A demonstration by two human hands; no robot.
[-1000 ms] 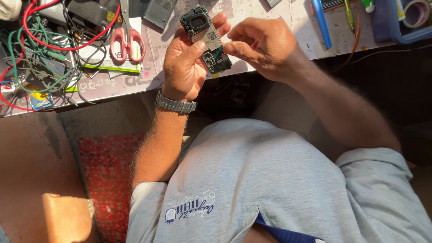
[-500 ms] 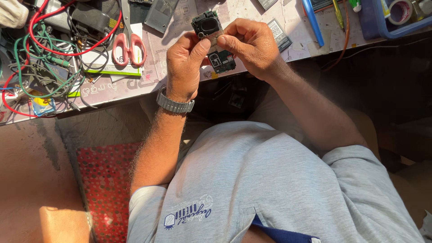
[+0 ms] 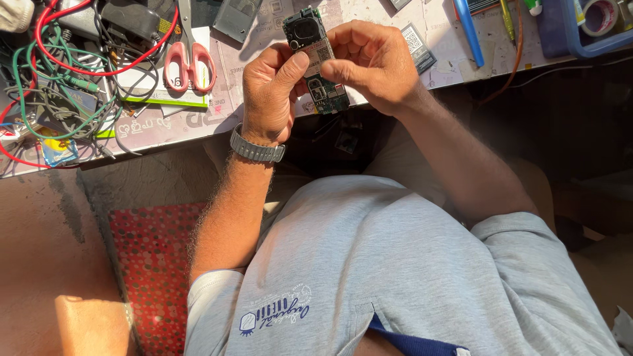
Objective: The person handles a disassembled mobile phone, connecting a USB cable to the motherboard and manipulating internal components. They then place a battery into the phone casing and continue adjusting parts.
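My left hand (image 3: pixel 267 92) grips the left edge of the bare phone board (image 3: pixel 315 59), thumb laid up along its side. My right hand (image 3: pixel 376 66) closes on its right edge, fingertips pinching near the middle. The board stands upright between both hands, held above the front edge of the table (image 3: pixel 198 122), its lower end past that edge.

As I judge it, a slip is the main risk: only edges are pinched, so if either hand loosens the board could fall into my lap or the dark gap below. Squeezing too hard could flex it or knock small parts off.

Far left of my fingers lies a tangle of red and green wires (image 3: pixel 59 72), with a small blue and yellow packet (image 3: pixel 56 150) beneath. Nearer, pink-handled scissors (image 3: pixel 188 59) rest on a white card with a green edge (image 3: pixel 165 95). Just right of my right hand lies a dark rectangle with a white square-code label (image 3: pixel 417 46). Further right are a blue pen (image 3: pixel 467 29) and a tape roll (image 3: pixel 601 16) in a blue tray (image 3: pixel 560 39).
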